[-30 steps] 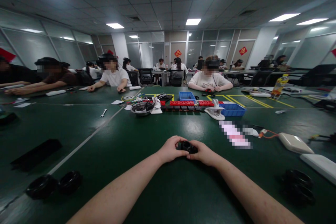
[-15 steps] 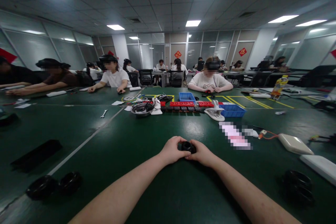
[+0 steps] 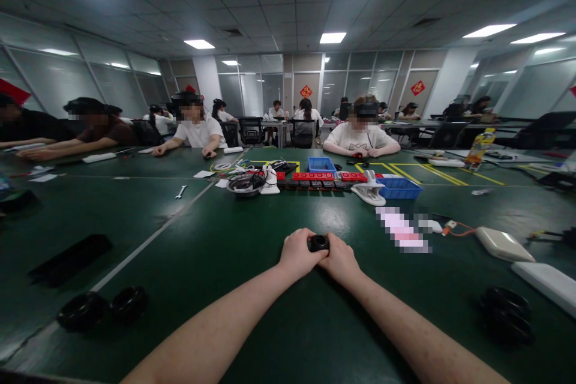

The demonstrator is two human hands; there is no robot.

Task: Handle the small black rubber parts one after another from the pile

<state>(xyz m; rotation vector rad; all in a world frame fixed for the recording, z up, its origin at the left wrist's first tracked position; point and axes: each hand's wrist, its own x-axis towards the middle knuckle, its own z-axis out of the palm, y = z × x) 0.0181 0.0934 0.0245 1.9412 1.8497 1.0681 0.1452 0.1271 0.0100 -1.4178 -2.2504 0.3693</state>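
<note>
A small black ring-shaped part (image 3: 320,242) is held between both hands, low over the green table (image 3: 252,222). My left hand (image 3: 297,254) wraps its left side, the thumb reaching across the near edge. On the right side, my right hand (image 3: 342,258) closes round the same part, and the two hands touch at the front. Two similar black rings (image 3: 81,311) lie at the lower left, and more black rings (image 3: 506,315) sit at the lower right. What is under the held part is hidden.
Ahead lie a red and black power strip (image 3: 312,176), blue trays (image 3: 399,188), a white clamp base (image 3: 369,191) and coiled cables (image 3: 246,182). A wrench (image 3: 181,192) and a long black piece (image 3: 72,258) are left; white boxes (image 3: 546,285) are right. People sit across.
Both hands have shifted slightly with the black part, which now shows its top opening tilted differently. The right hand's fingers sit lower along its right side. The view has moved a little.
</note>
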